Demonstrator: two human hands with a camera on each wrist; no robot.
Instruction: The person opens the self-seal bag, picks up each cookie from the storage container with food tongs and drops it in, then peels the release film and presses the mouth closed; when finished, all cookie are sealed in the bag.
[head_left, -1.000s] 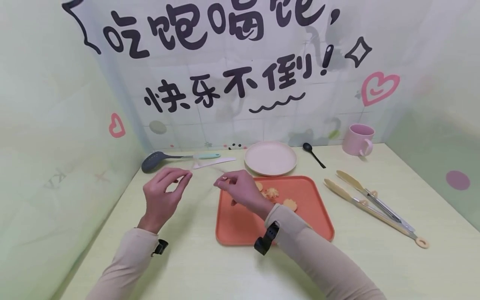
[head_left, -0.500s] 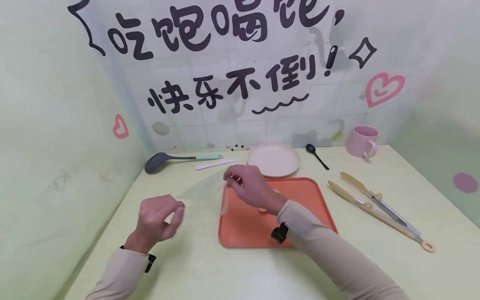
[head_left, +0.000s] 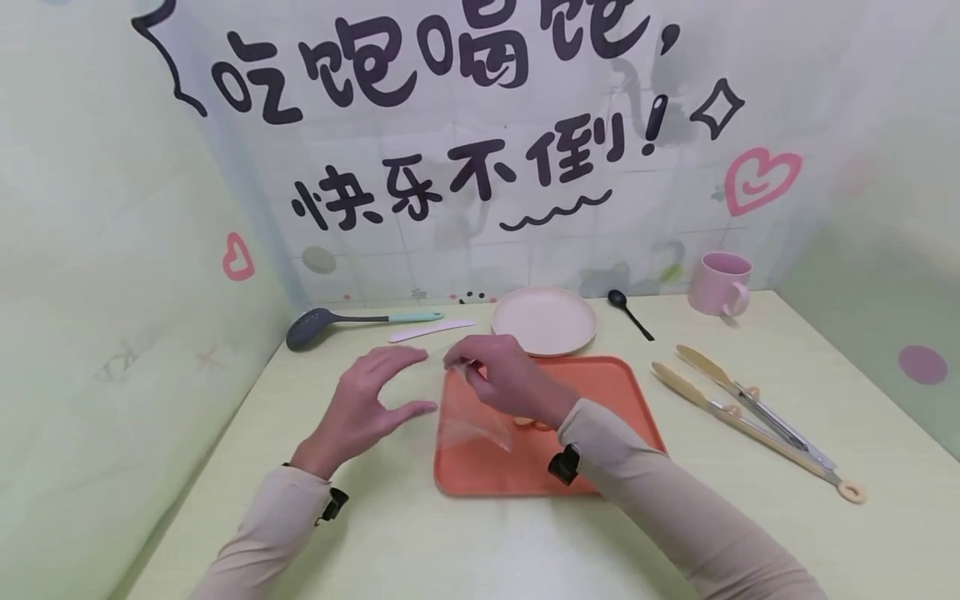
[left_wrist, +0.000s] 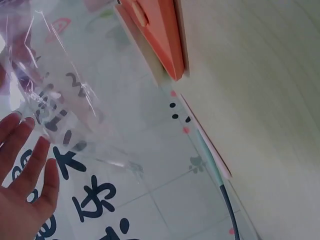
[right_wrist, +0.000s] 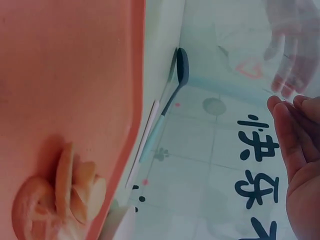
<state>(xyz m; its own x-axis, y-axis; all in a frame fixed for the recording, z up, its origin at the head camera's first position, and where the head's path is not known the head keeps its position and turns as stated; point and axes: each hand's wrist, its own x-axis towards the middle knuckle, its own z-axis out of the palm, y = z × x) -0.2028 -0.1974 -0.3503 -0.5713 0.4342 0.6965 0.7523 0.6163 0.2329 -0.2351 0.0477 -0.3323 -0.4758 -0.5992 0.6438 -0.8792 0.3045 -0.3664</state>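
My right hand (head_left: 510,375) pinches a clear plastic bag (left_wrist: 75,90) by its top edge. The bag (head_left: 474,429) hangs down in front of the left part of an orange tray (head_left: 615,392). To its left, my left hand (head_left: 363,404) has its fingers spread and thumb apart, close to the bag and gripping nothing. In the left wrist view, the left fingertips (left_wrist: 42,142) overlap the bag's edge. Several cookies (right_wrist: 65,197) lie on the tray, mostly hidden behind the right hand in the head view.
Behind the tray sit a pink plate (head_left: 543,317), a black spoon (head_left: 628,314) and a pink mug (head_left: 716,283). Tongs (head_left: 757,417) lie to the right. A slotted spoon (head_left: 322,323) and a light purple knife (head_left: 431,331) lie at the back left.
My left hand lowered with curled fingers, then came back up towards the bag with fingers spread. My right hand moved slightly right, and the bag now hangs over the tray.
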